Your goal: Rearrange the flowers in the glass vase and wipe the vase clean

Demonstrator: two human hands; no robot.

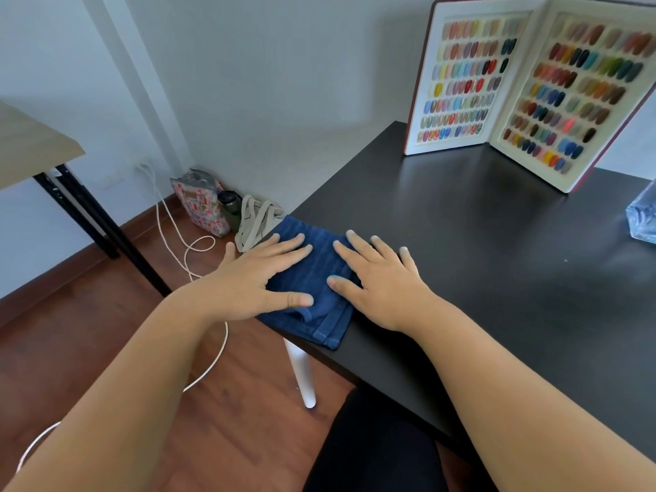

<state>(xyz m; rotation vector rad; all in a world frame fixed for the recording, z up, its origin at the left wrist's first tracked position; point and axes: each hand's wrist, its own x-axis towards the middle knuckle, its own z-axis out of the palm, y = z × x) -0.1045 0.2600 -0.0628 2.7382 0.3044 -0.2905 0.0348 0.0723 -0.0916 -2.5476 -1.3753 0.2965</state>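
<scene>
Blue terry cloth [312, 278], folded into a small square, lies at the table's [479, 243] 9 o'clock corner, and both hands rest flat on it with fingers spread: the left hand [255, 278] covers its left half, the right hand [380, 285] its right edge, neither pinching anything. The step in hand looks like pressing the cloth smooth, ready or finished with wiping. To do it well, keep the palms flat and the fold square, since the cloth's left edge overhangs the table and could slide off toward the floor. The glass vase [642, 218] sits well apart at 3 o'clock, cut off by the frame; no flowers are visible. An open nail-colour sample book [525, 90] stands upright at 1 o'clock, clear of the route between cloth and vase. Bags [202, 204] and a white cable [177, 239] lie on the floor at 10 o'clock.
</scene>
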